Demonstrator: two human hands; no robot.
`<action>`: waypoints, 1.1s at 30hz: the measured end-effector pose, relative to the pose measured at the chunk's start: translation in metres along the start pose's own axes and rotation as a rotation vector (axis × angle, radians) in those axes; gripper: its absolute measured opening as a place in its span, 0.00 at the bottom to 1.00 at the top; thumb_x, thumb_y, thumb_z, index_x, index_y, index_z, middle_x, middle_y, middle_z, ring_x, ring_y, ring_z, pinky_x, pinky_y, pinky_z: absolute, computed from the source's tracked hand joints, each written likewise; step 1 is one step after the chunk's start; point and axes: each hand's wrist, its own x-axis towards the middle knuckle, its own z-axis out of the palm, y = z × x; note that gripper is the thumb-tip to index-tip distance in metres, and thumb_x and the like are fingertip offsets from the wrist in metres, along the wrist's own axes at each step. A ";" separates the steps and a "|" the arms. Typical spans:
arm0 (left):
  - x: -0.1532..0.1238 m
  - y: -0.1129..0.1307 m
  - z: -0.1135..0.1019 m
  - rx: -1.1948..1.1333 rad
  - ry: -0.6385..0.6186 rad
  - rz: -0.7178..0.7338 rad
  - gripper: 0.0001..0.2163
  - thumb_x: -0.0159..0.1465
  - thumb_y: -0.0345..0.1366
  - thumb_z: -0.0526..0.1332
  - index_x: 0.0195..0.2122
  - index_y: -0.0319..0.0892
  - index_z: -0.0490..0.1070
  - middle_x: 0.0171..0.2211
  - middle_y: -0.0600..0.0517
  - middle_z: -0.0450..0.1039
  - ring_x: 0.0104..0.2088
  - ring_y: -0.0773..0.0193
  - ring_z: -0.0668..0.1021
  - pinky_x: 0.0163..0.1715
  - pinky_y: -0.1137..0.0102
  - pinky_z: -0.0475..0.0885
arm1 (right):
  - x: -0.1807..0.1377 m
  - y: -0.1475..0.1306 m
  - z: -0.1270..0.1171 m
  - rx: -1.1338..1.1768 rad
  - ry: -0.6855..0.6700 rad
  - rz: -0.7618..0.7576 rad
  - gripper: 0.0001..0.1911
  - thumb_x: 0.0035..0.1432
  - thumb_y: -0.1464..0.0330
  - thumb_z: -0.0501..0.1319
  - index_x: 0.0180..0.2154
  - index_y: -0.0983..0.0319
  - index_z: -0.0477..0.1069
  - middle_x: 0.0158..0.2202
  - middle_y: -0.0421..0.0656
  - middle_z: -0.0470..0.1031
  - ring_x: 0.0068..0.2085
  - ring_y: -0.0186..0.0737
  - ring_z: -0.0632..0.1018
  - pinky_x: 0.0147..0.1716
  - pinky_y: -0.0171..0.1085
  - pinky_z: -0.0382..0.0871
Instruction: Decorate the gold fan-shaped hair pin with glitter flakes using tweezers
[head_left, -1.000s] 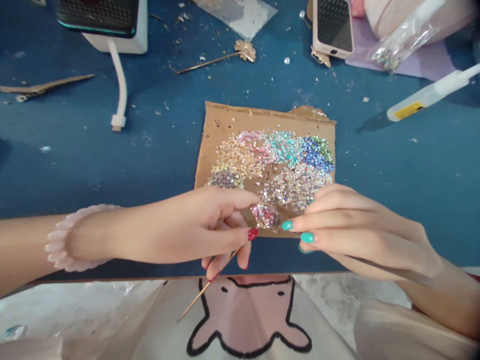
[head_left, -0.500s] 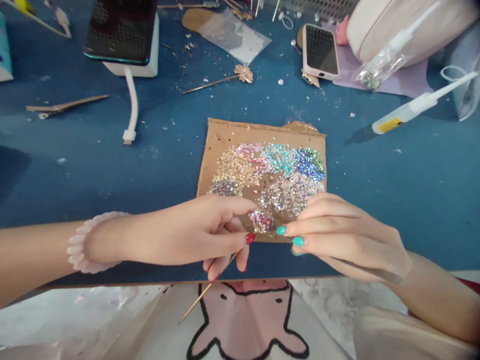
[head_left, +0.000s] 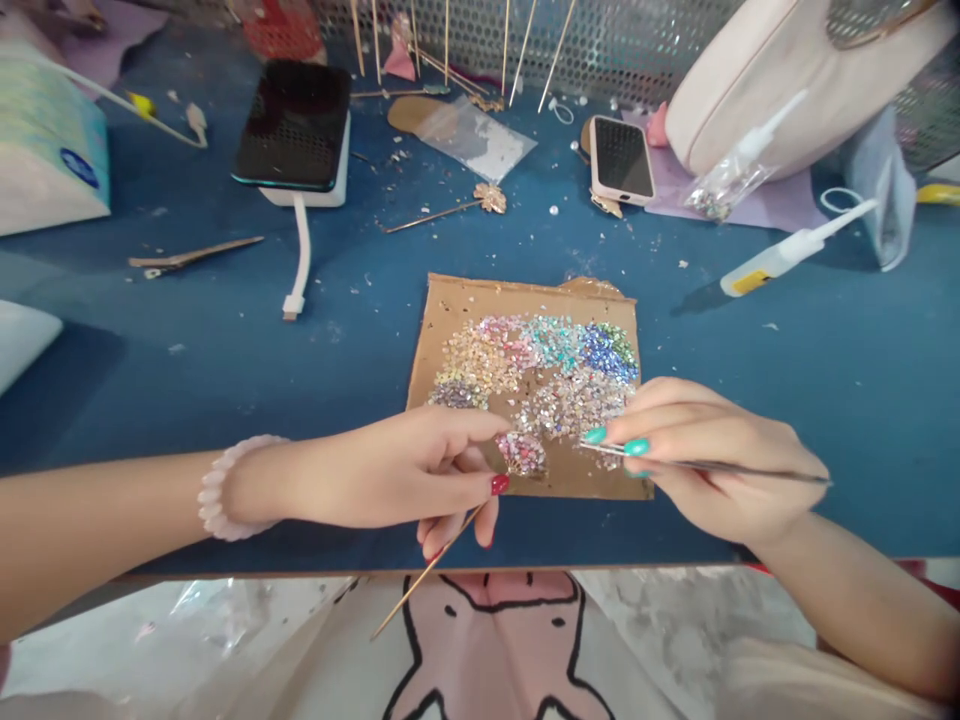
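A brown cardboard sheet [head_left: 457,305] lies on the blue table, covered with piles of tiny coloured rhinestones [head_left: 540,370]. My left hand [head_left: 405,470], with red nails and a pale bead bracelet, pinches a gold hair stick [head_left: 424,580] whose head [head_left: 523,452] is crusted with stones. The stick runs down towards my lap. My right hand [head_left: 705,455], with teal nails, is closed on thin metal tweezers [head_left: 697,462]. Their tip lies over the stones, just right of the stick's head.
A glue bottle [head_left: 780,255] lies at the right. A phone [head_left: 621,158] and a bag of stones [head_left: 724,190] are behind the card. Another phone [head_left: 294,125] rests on a white power bank with a cable. A second gold stick [head_left: 450,210] and a tissue pack [head_left: 45,150] lie further back.
The view has tilted up, showing more of the table's back. My right hand has drawn a little away to the right, and the tweezers now show in full.
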 end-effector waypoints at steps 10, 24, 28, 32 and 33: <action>0.002 -0.006 -0.004 -0.010 -0.059 0.086 0.01 0.67 0.31 0.51 0.39 0.41 0.60 0.27 0.55 0.73 0.17 0.76 0.70 0.17 0.81 0.64 | -0.002 0.024 -0.006 -0.125 0.065 0.158 0.09 0.54 0.78 0.62 0.35 0.60 0.73 0.34 0.44 0.80 0.36 0.37 0.79 0.34 0.37 0.75; 0.009 -0.017 -0.009 -0.055 -0.115 0.187 0.02 0.67 0.32 0.55 0.40 0.40 0.62 0.25 0.55 0.74 0.15 0.76 0.70 0.14 0.83 0.65 | -0.003 0.026 -0.003 -0.224 -0.007 0.153 0.04 0.57 0.73 0.61 0.35 0.60 0.73 0.33 0.43 0.79 0.34 0.36 0.80 0.34 0.36 0.75; 0.010 -0.018 -0.013 -0.074 -0.175 0.203 0.01 0.68 0.32 0.55 0.39 0.41 0.62 0.25 0.54 0.74 0.15 0.76 0.71 0.14 0.83 0.66 | -0.004 0.026 -0.003 -0.225 -0.033 0.156 0.04 0.57 0.73 0.61 0.35 0.60 0.72 0.33 0.43 0.79 0.34 0.35 0.80 0.34 0.35 0.75; 0.011 -0.021 -0.016 -0.064 -0.225 0.240 0.07 0.67 0.38 0.58 0.41 0.40 0.64 0.24 0.54 0.74 0.15 0.76 0.72 0.15 0.84 0.67 | -0.004 0.026 -0.003 -0.231 -0.046 0.168 0.04 0.57 0.73 0.61 0.35 0.59 0.73 0.33 0.42 0.79 0.34 0.35 0.80 0.34 0.33 0.75; 0.012 -0.022 -0.016 -0.058 -0.228 0.246 0.09 0.67 0.40 0.58 0.41 0.39 0.64 0.24 0.54 0.74 0.15 0.76 0.72 0.15 0.84 0.67 | -0.003 0.026 -0.003 -0.230 -0.049 0.173 0.04 0.57 0.72 0.61 0.35 0.59 0.73 0.33 0.42 0.79 0.34 0.35 0.80 0.34 0.33 0.75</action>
